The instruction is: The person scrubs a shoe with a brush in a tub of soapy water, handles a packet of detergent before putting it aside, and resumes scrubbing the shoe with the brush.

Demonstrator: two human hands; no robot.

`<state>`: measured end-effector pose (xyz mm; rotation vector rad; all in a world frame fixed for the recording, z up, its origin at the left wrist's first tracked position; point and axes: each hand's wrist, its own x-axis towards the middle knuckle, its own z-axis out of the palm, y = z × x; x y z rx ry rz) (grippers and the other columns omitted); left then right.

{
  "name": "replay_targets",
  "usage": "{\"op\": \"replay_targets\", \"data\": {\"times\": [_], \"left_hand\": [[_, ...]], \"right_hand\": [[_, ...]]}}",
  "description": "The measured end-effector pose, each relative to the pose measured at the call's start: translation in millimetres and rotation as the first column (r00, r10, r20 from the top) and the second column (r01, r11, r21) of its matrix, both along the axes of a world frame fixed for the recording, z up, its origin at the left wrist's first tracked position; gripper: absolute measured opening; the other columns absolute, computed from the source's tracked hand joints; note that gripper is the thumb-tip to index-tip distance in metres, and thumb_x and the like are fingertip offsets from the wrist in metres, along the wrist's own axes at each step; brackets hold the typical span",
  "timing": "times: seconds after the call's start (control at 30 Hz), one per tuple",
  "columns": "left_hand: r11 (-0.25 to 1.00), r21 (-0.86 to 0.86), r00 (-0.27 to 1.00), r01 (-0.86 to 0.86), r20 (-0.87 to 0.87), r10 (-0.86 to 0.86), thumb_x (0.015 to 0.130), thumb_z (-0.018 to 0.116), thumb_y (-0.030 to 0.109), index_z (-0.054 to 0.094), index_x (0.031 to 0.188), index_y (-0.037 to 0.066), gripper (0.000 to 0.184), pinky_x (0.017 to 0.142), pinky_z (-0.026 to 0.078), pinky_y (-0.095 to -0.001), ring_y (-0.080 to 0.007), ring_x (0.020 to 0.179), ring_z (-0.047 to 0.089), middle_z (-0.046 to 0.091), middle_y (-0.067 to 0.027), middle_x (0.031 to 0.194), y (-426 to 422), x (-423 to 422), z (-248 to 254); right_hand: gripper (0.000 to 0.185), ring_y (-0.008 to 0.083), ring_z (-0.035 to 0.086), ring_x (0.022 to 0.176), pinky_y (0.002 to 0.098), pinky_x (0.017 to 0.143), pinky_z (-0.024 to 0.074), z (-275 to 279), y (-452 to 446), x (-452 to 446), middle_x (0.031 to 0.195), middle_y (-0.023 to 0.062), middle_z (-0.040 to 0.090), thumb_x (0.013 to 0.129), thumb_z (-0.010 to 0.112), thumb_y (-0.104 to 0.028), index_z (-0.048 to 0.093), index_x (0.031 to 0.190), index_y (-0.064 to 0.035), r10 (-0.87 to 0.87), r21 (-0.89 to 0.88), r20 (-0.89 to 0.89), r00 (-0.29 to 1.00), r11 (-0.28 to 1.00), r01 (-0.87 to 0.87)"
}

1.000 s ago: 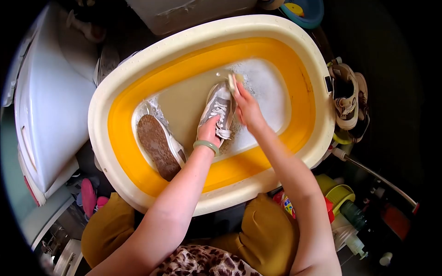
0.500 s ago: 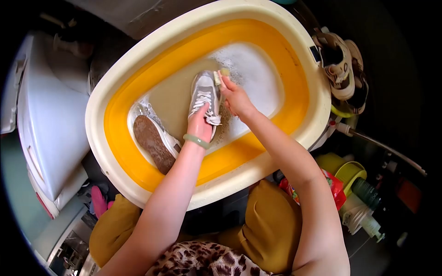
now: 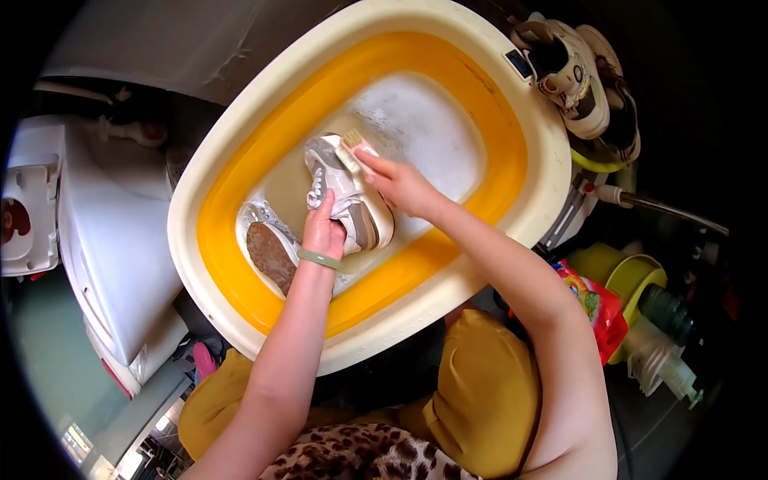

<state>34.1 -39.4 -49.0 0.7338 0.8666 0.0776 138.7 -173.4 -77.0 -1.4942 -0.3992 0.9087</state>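
Observation:
In a yellow and cream tub [image 3: 228,264] of cloudy, sudsy water, my left hand [image 3: 324,234] grips a white and grey sneaker [image 3: 340,192] around its collar. The sneaker is tilted, one side turned up. My right hand [image 3: 406,188] is closed on a pink scrub brush [image 3: 360,150] with pale bristles, held against the sneaker's upper near the toe. Another sneaker [image 3: 272,254] lies on its side at the tub's left, brown sole showing. A pale green bangle circles my left wrist.
More shoes [image 3: 572,76] stand beyond the tub's right rim. A red packet [image 3: 598,308], a yellow-green container [image 3: 636,280] and bottles are on the floor to the right. A white ceramic fixture [image 3: 120,240] stands to the left.
My left hand has rolled the sneaker so its side now faces up. My right hand has shifted left and slightly down, bringing the brush across the upper. The whole view has turned slightly.

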Motion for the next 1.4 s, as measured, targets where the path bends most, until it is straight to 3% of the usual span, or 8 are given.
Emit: {"op": "replay_targets", "data": {"times": [0.23, 0.33, 0.53, 0.73, 1.03, 1.13, 1.3, 1.4], "left_hand": [[0.945, -0.302, 0.982, -0.126, -0.172, 0.076, 0.092, 0.047, 0.034, 0.045, 0.124, 0.005, 0.043, 0.098, 0.038, -0.0375, -0.0225, 0.111, 0.049, 0.053, -0.0096, 0.121, 13.7, -4.1, 16.2], [0.978, -0.177, 0.989, -0.112, -0.111, 0.093, 0.093, 0.047, 0.032, 0.043, 0.125, 0.004, 0.043, 0.099, 0.037, -0.0382, -0.0226, 0.113, 0.048, 0.051, -0.0104, 0.122, 5.1, -6.1, 7.8], [0.965, -0.182, 0.971, -0.189, -0.182, 0.156, 0.095, 0.041, 0.03, 0.045, 0.123, 0.006, 0.037, 0.095, 0.04, -0.0369, -0.0216, 0.108, 0.051, 0.053, -0.0085, 0.119, 17.4, 12.1, 4.6], [0.894, -0.351, 0.959, -0.278, -0.145, 0.241, 0.097, 0.031, 0.034, 0.043, 0.125, 0.008, 0.04, 0.099, 0.037, -0.037, -0.0219, 0.114, 0.047, 0.051, -0.0078, 0.123, 6.1, -5.5, -11.4], [0.905, -0.291, 0.932, -0.309, -0.283, 0.227, 0.098, 0.031, 0.03, 0.047, 0.119, 0.002, 0.039, 0.1, 0.036, -0.0404, -0.024, 0.112, 0.05, 0.054, -0.0103, 0.12, 19.5, 2.0, 4.6], [0.838, -0.357, 0.911, -0.413, -0.167, 0.378, 0.098, 0.03, 0.029, 0.046, 0.12, 0.0, 0.04, 0.102, 0.035, -0.0403, -0.0243, 0.113, 0.049, 0.053, -0.0118, 0.121, 17.4, 1.4, -11.3], [0.802, -0.428, 0.908, -0.417, -0.157, 0.389, 0.099, 0.026, 0.026, 0.046, 0.121, 0.001, 0.039, 0.101, 0.037, -0.0382, -0.0242, 0.113, 0.049, 0.052, -0.0108, 0.122, 23.6, 12.2, -0.4], [0.877, -0.328, 0.933, -0.351, -0.199, 0.299, 0.098, 0.026, 0.027, 0.045, 0.123, 0.002, 0.039, 0.101, 0.037, -0.039, -0.0251, 0.112, 0.05, 0.052, -0.0109, 0.121, 23.8, 5.9, 3.3]], "right_hand": [[0.046, 0.0337, 0.061, 0.075, 0.0398, 0.069, 0.049, 67.6, -19.6, -54.4, 0.086, 0.0165, 0.063, 0.088, 0.051, -0.027, 0.039, 0.132, -0.0335, 0.499, -0.331, 0.317, 0.807, 0.855, -0.399], [0.043, 0.0334, 0.061, 0.071, 0.0412, 0.064, 0.0489, 35.6, 10.3, -19.4, 0.082, 0.0154, 0.063, 0.087, 0.051, -0.027, 0.044, 0.129, -0.0326, 0.508, -0.562, 0.519, 0.688, 0.809, -0.173], [0.042, 0.0352, 0.06, 0.069, 0.0405, 0.061, 0.0483, 60.1, 9.6, -34.0, 0.084, 0.0146, 0.063, 0.088, 0.053, -0.021, 0.046, 0.128, -0.0315, 0.245, -0.21, 0.238, 0.94, 0.958, -0.197], [0.043, 0.0362, 0.059, 0.063, 0.0445, 0.06, 0.0483, 44.6, 9.3, -20.2, 0.077, 0.0178, 0.062, 0.088, 0.049, -0.028, 0.042, 0.13, -0.0336, 0.524, -0.599, 0.476, 0.707, 0.781, -0.175], [0.048, 0.0338, 0.059, 0.062, 0.0416, 0.059, 0.0483, 53.8, -21.3, -59.8, 0.072, 0.0183, 0.06, 0.089, 0.048, -0.024, 0.036, 0.133, -0.0377, 0.454, -0.304, 0.42, 0.786, 0.886, -0.35], [0.051, 0.0328, 0.06, 0.061, 0.0419, 0.055, 0.0476, 19.9, 1.1, -13.4, 0.075, 0.0157, 0.062, 0.087, 0.049, -0.021, 0.035, 0.133, -0.0386, 0.643, -0.708, 0.457, 0.614, 0.681, -0.187], [0.042, 0.0294, 0.059, 0.059, 0.0376, 0.055, 0.0475, 22.0, 7.7, 13.8, 0.072, 0.0154, 0.061, 0.089, 0.05, -0.021, 0.045, 0.129, -0.0323, 0.246, -0.317, 0.535, 0.809, 0.945, -0.078], [0.041, 0.0291, 0.061, 0.063, 0.036, 0.058, 0.0484, 52.8, -2.7, -33.5, 0.081, 0.0139, 0.063, 0.088, 0.052, -0.022, 0.046, 0.128, -0.0342, 0.464, -0.357, 0.485, 0.741, 0.879, -0.317]]}}
